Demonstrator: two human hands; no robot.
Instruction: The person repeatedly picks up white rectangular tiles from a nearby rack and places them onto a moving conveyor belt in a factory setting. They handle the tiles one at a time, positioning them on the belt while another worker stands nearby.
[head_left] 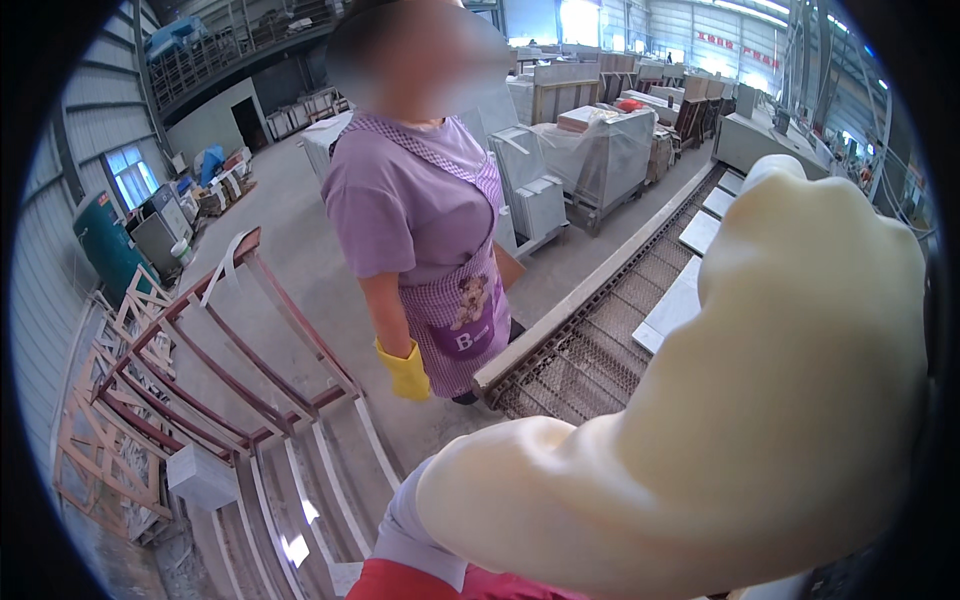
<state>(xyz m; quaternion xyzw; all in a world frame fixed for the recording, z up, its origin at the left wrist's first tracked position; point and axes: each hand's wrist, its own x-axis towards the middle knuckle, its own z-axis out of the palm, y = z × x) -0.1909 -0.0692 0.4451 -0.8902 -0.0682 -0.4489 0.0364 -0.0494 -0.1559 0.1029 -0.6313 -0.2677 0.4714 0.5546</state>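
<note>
Gloved hand (810, 270) blocks part of the conveyor (585, 350) from view; fingers indistinct, cannot tell whether spread or closed. Pale slabs (672, 308) lie along the conveyor; co-worker (415, 225) stands left of it.

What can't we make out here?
Head view:
Left hand: bulky cream glove hides the fingers and anything gripped.
Right hand: not visible.
White slabs on the conveyor: partly hidden behind that glove.
Red sleeve: cut off by the lower edge.
Co-worker: far hand unseen, probably behind the body.
</note>
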